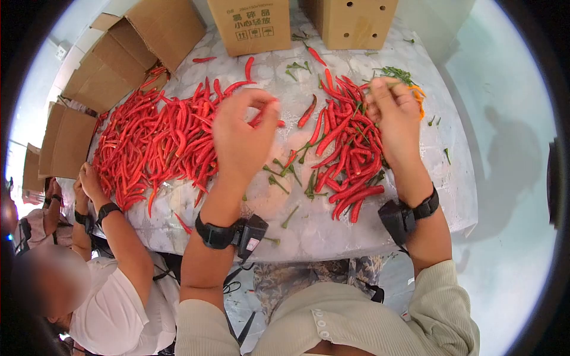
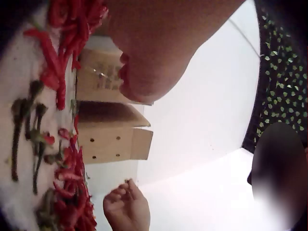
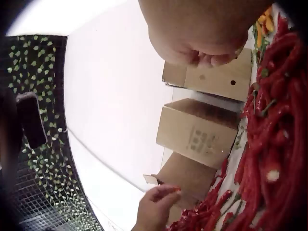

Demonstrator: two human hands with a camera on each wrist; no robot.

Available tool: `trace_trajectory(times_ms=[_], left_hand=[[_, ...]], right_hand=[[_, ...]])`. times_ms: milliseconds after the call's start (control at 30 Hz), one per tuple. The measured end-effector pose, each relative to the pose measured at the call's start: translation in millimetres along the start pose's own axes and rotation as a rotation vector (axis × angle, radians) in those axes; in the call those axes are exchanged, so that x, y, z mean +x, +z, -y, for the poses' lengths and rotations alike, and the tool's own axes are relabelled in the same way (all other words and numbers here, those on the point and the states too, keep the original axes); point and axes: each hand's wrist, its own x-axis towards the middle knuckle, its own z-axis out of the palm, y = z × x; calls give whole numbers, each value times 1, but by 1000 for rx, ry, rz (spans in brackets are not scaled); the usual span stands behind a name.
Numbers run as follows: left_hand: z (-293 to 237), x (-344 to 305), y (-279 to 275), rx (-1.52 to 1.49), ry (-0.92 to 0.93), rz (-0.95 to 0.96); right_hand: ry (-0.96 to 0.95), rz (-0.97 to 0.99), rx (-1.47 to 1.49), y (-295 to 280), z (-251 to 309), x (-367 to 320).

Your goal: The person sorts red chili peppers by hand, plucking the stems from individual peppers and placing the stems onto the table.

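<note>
My left hand (image 1: 244, 133) is raised over the right end of a large heap of red chili peppers (image 1: 160, 142). Its thumb and fingers pinch a red chili pepper, mostly hidden by the hand; a red tip shows at the fingertips in the right wrist view. Over a smaller pile of red chilies (image 1: 350, 148) is my right hand (image 1: 395, 118), thumb and fingers pinching a small green stem (image 1: 390, 85). Loose green stems (image 1: 279, 178) lie between the two piles. The right hand (image 2: 127, 209) also shows low in the left wrist view.
Cardboard boxes (image 1: 252, 26) stand along the table's back, with more open cartons (image 1: 119, 59) at the left. Orange chilies (image 1: 419, 98) and a green bunch (image 1: 396, 74) lie past the small pile. Another person (image 1: 119, 285) sits at left, hands at the heap. The patterned tablecloth (image 1: 356, 243) ends near my body.
</note>
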Motion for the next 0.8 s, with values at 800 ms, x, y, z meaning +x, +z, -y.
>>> trace_trajectory(times_ms=[800], left_hand=[[-20,-10,12,138,205,92]], right_hand=[[-696,419,-624,26,-10,-26]])
